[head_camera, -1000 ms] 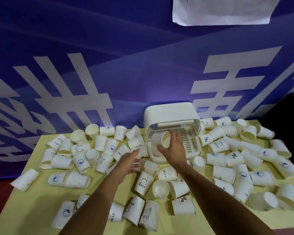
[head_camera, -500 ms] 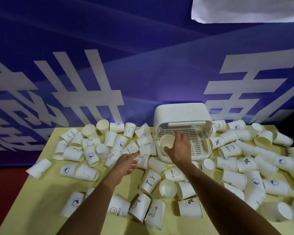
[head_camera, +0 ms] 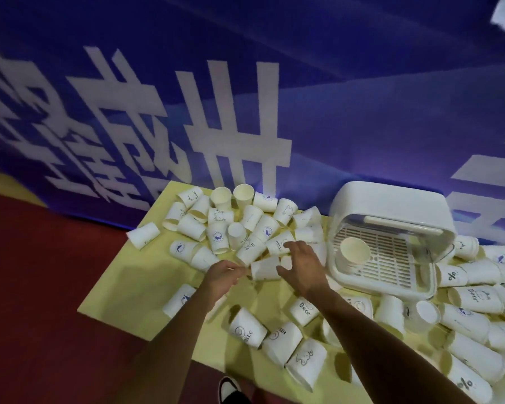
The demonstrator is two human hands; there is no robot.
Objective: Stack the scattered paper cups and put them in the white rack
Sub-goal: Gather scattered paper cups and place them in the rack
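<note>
At the far left we see the red floor (head_camera: 41,287) and, above it, the blue banner (head_camera: 187,112) with large white characters. The yellow counter (head_camera: 140,290) begins next, and an edge cup (head_camera: 143,235) hangs partly over its left side. Beyond that lies the left heap (head_camera: 231,225) of paper cups, most on their sides and a couple standing mouth up at the back. Our left hand (head_camera: 222,277) is just in front of this heap, its fingers bunched with the tips at the left end of a lying cup (head_camera: 264,268). The blur keeps us from telling whether they pinch it or only touch it. Our right hand (head_camera: 302,268) is at that cup's other end, held wide, the fingers spread over the cups behind and the thumb against or just beside the cup. Closer to us, the near cups (head_camera: 247,332) lie around the two forearms, some printed "HELLO" or "Bear". To the right stands the white rack (head_camera: 391,205), hood at the back, its slatted tray (head_camera: 391,258) facing us. A racked cup (head_camera: 354,252) sits in the tray's left part, tilted, mouth toward us. We cannot tell whether others nest beneath it. Right of the rack, the right pile (head_camera: 475,298) of cups crowds the counter out to the frame's edge.
</note>
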